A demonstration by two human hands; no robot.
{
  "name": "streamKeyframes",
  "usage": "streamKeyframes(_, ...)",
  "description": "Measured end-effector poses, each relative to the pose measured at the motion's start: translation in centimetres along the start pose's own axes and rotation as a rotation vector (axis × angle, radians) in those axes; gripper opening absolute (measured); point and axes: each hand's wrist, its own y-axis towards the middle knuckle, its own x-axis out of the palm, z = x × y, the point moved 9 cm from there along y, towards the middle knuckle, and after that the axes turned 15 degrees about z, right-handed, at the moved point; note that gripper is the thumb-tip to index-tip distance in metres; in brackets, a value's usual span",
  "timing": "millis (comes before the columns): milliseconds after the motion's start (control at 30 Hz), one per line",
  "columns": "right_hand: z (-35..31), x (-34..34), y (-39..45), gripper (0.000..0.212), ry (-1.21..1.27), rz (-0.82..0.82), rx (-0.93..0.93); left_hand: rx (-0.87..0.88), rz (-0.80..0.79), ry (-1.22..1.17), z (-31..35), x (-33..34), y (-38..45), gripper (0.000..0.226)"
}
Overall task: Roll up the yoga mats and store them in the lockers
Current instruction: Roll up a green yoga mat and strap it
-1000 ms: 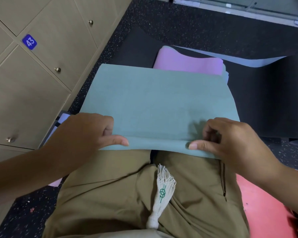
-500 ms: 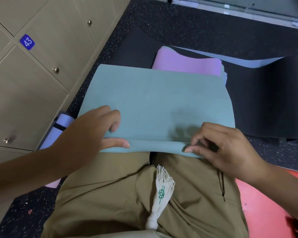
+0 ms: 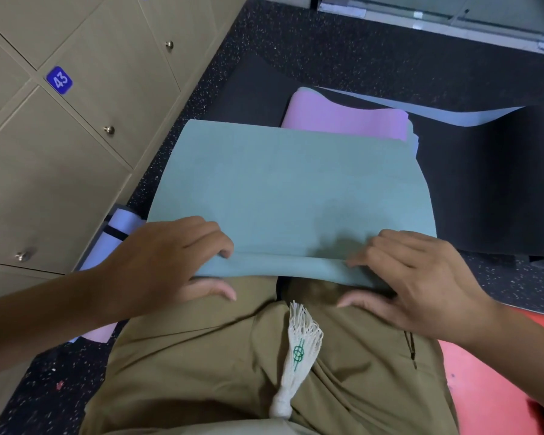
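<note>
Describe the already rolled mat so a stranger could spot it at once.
Start at the lockers on the left and follow their base to the floor. The rolled mat lies there, beside the left hand. It alone is lavender, rolled and bound by a dark strap.

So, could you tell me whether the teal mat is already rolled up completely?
No, only the near edge of the teal mat is turned into a narrow roll, with most still lying flat.

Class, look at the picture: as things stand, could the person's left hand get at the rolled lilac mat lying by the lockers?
Probably yes. The rolled lilac mat lies on the floor just beside the left hand, with nothing between them. But that hand now grips the green mat at its rolled edge, so it would have to let go first.
</note>
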Motion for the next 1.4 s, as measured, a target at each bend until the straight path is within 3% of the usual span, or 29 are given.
streamKeyframes(233,-0.9,0.3,0.3,0.039,-0.2,0.0,-0.093,0.011,0.014,0.159,0.9,-0.4,0.5,0.044)
streamKeyframes(400,0.0,0.8,0.3,0.039,-0.223,0.008,-0.006,-0.017,0.022,0.193,0.3,-0.1,0.9,0.046)
streamKeyframes(500,1.0,1.1,0.7,0.038,-0.152,-0.009,0.041,-0.134,-0.048,0.106,-1.4,0.5,1.2,0.056)
streamKeyframes(600,2.5,1.3,1.2,0.039,-0.022,-0.053,0.147,-0.393,-0.117,-0.07,-3.8,0.8,1.4,0.051)
streamKeyframes(667,4.0,1.5,1.2,0.042,0.048,-0.095,0.278,-0.549,-0.108,-0.19,-5.1,0.8,1.6,0.045)
streamKeyframes(767,5.1,1.6,1.4,0.041,0.067,-0.079,0.337,-0.62,-0.062,-0.269,-6.0,0.9,2.0,0.046)
streamKeyframes(933,5.7,2.1,1.6,0.033,0.157,-0.068,0.39,-0.496,-0.008,-0.198,-5.4,0.7,2.4,0.037)
streamKeyframes(1067,7.0,2.9,1.6,0.03,0.285,-0.14,0.568,-0.355,0.003,-0.111,-4.1,0.8,2.9,0.023)
streamKeyframes(1200,7.4,2.8,2.0,0.028,0.31,-0.116,0.593,0.011,0.049,0.129,-1.5,1.0,2.5,0.04)
streamKeyframes(1400,7.6,2.4,1.6,0.025,0.336,-0.03,0.626,-0.122,0.046,0.135,-0.8,0.3,2.1,0.041)
